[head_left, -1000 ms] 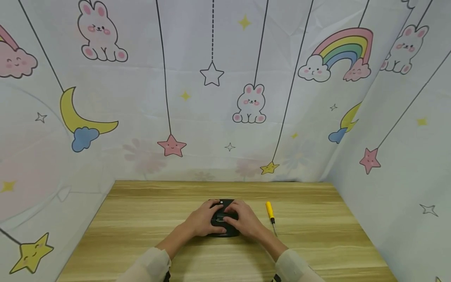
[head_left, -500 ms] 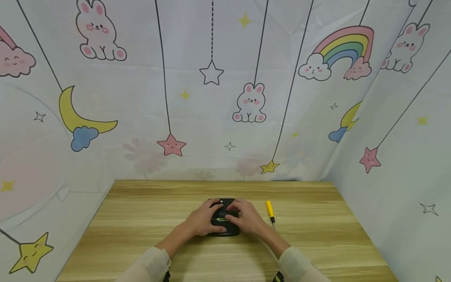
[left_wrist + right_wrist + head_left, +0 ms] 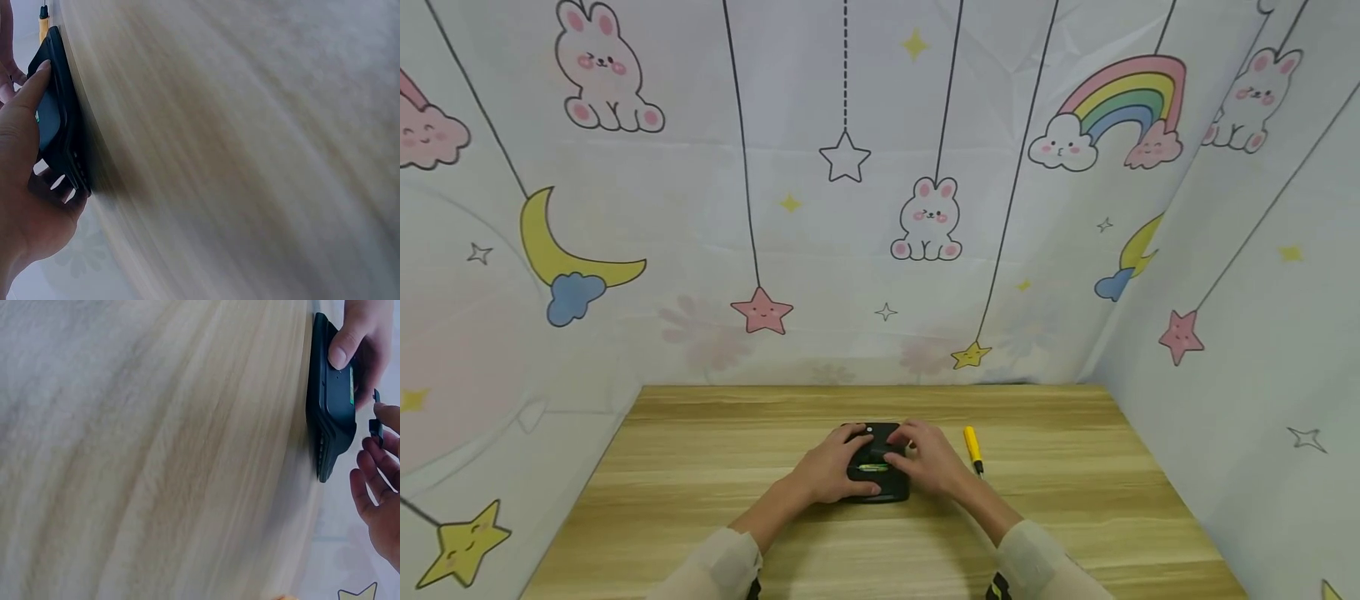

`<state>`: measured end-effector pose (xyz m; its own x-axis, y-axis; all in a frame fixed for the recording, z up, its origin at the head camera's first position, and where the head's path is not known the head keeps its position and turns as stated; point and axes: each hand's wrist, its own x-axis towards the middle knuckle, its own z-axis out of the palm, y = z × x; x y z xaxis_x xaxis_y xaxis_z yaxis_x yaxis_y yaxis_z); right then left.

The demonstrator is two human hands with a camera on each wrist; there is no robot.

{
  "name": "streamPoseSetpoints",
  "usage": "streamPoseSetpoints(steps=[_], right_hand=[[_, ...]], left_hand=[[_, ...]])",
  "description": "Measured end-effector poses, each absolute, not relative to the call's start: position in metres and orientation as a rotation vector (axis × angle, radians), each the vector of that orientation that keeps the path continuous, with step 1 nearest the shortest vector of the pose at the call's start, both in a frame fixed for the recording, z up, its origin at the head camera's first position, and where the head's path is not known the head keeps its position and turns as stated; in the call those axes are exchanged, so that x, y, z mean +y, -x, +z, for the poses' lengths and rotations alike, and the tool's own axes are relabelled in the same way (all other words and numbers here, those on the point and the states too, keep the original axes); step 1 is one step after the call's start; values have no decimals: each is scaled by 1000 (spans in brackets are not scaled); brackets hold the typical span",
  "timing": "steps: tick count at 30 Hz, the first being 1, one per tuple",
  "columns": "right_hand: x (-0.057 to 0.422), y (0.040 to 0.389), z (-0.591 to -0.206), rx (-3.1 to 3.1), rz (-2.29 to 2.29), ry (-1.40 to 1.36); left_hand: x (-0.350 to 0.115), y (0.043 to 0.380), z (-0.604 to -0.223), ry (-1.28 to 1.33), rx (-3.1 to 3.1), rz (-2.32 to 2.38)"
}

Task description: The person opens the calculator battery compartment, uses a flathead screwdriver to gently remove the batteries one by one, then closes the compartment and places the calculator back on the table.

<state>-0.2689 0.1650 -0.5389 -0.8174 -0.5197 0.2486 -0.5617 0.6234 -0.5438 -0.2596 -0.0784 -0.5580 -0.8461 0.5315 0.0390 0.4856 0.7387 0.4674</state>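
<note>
A flat black device (image 3: 891, 487) with rounded corners lies on the wooden table; its exact kind is unclear. A slot in its upper face shows a green-yellow battery (image 3: 872, 467). My left hand (image 3: 829, 468) grips the device from the left side, thumb on the near part of the face and fingers at the far part. Just over the device's right side, my right hand (image 3: 934, 460) pinches a small black cover (image 3: 375, 429) between thumb and fingers. The right wrist view shows this cover apart from the device, its other fingers loosely bent.
A screwdriver (image 3: 972, 443) with a yellow handle lies on the table (image 3: 715, 442) to the right of the device, its shaft partly hidden by my right forearm. A cloth wall (image 3: 820, 250) printed with rabbits and stars rises behind the table.
My right hand has lifted the small cover and shifted slightly right, uncovering the green-yellow battery in the slot. My left hand keeps its hold on the device.
</note>
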Motion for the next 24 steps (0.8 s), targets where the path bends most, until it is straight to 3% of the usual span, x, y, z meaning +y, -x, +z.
streamPoseSetpoints(steps=[24], right_hand=[[181, 274, -536, -2748, 895, -863]], left_hand=[[-79, 262, -560, -812, 2839, 709]])
